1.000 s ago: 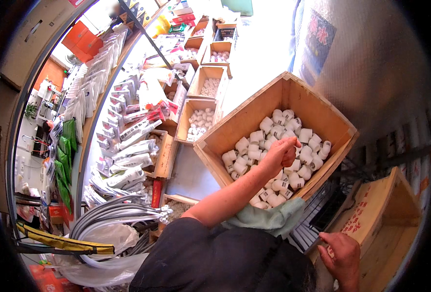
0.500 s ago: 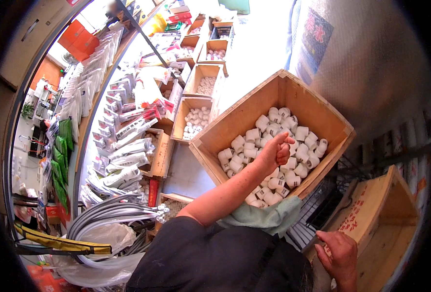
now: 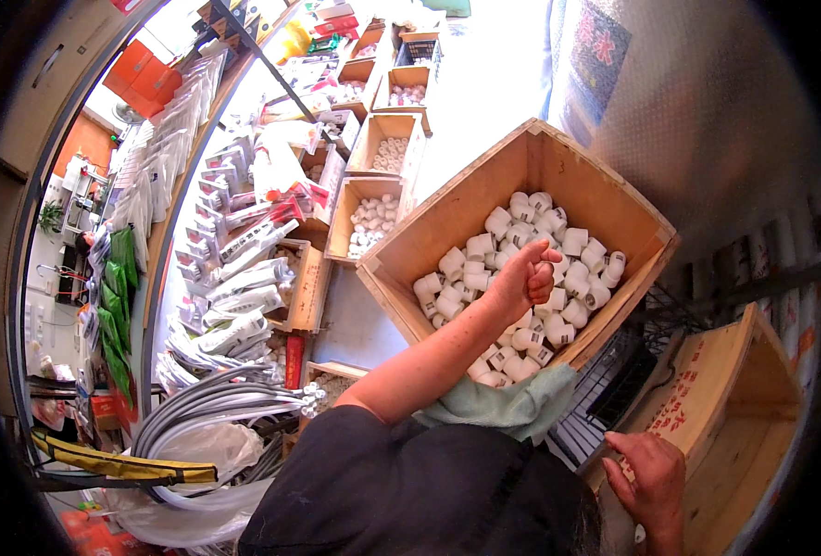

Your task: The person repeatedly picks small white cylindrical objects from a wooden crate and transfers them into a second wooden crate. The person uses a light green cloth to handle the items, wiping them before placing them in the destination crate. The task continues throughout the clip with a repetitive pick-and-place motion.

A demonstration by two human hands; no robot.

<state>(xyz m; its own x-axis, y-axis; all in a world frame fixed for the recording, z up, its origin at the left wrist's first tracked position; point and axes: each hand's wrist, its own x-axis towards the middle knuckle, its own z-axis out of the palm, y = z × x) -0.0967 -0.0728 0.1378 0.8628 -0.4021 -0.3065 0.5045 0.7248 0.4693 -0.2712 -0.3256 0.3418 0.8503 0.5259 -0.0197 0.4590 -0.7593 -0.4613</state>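
My left hand (image 3: pixel 523 278) hovers over a large wooden box (image 3: pixel 466 199) of white plastic pipe elbows (image 3: pixel 521 338). Its fingers are curled in, the tip of one pointing forward, and nothing shows in them. At the lower right is my right hand (image 3: pixel 653 477), beside a second wooden box (image 3: pixel 720 408) with red writing on its side. The fingers there bend loosely, apart from the thumb, with no object between them. A pale green cloth (image 3: pixel 512 403) hangs over the near edge of the large box, under my left forearm.
A row of smaller wooden boxes (image 3: pixel 387 144) holding white fittings runs away to the far left. Bagged parts (image 3: pixel 244 278) and coiled grey hoses (image 3: pixel 197 408) lie at left. A black wire rack (image 3: pixel 605 394) stands between the two large boxes.
My left hand has shifted very slightly toward the far side above the elbows. The view has tilted a little; my right hand stays by the second box.
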